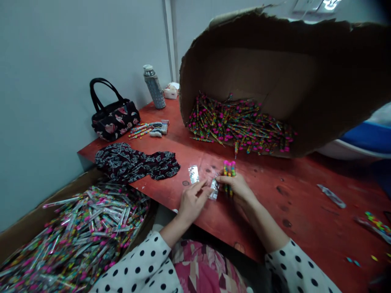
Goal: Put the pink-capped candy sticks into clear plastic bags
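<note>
Right hand [240, 187]: grasps three pink-ended pencils [229, 171] above the worktop [262, 183].
Left hand [191, 201]: fingers at a wrapper [214, 189]; cannot tell whether it grips.
Box [275, 77]: on its side beyond the hands, more pencils [238, 122] inside.

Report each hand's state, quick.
Left hand: fingers partly curled at the wrapper; whether gripping, cannot be told.
Right hand: closed, holding pink-topped sticks.

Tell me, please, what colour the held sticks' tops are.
The tops of the sticks are bright pink, clearest in the head view.
</note>
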The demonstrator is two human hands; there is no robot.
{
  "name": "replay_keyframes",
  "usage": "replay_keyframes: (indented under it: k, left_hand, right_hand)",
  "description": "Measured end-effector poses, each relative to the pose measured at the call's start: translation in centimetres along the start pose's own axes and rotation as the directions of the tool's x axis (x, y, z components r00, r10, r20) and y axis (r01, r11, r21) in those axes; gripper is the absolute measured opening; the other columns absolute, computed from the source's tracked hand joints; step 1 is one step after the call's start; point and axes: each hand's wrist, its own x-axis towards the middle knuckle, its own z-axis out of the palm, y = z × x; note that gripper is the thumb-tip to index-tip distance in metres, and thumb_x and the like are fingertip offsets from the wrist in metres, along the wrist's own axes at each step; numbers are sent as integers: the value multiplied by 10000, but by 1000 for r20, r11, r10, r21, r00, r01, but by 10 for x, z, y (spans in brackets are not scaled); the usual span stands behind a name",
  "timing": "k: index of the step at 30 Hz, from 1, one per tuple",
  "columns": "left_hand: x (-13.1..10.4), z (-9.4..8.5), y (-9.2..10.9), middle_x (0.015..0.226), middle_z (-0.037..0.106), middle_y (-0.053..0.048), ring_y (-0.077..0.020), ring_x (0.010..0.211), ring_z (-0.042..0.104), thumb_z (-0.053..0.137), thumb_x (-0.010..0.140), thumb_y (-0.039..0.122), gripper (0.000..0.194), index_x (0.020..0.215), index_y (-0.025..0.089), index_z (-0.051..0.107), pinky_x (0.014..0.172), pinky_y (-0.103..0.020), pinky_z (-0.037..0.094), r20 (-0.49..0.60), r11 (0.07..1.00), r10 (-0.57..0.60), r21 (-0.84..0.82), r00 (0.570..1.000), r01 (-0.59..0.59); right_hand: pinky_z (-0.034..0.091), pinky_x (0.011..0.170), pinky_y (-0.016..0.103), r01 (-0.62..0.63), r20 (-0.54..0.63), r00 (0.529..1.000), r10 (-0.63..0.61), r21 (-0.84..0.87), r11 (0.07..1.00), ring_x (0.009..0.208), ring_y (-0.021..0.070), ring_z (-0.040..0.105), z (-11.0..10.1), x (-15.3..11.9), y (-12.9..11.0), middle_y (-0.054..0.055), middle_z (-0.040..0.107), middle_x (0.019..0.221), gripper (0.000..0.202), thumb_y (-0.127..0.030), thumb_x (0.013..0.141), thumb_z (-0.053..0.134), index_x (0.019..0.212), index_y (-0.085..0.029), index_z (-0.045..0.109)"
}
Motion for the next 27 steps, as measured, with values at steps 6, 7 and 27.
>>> replay_keyframes:
  k: [6, 7, 27]
  left_hand:
    - [10, 8, -10, 582, 641, -38, -143, 555, 581, 707, 640, 352, 225, 610, 129, 696, 549, -227, 450, 257, 892, -349, -203, 901, 403]
    - [10, 10, -11, 594, 646, -47, -131, 539, 580, 712, 636, 354, 237, 619, 118, 694, 540, -221, 454, 265, 874, -381, -208, 886, 438]
    - [22, 26, 2, 649, 613, -18, -115, 580, 600, 772, 590, 246, 252, 682, 115, 576, 600, -275, 552, 81, 541, -518, -740, 852, 400]
  right_hand:
    - [365, 418, 229, 30, 76, 997, -29, -22, 999, 398, 89, 446, 7, -1, -11, -66, 510, 475, 301, -212, 476, 751, 691, -161, 546]
    - [359, 416, 228, 36, 82, 996, -35, -16, 999, 396, 89, 445, 7, 0, -11, -66, 507, 468, 294, -217, 483, 749, 688, -160, 545]
    - [430, 601, 260, 230, -35, 952, -305, -576, 785, 622, 162, 548, -3, -75, 34, 8, 656, 791, 392, -324, 702, 633, 1075, -209, 605]
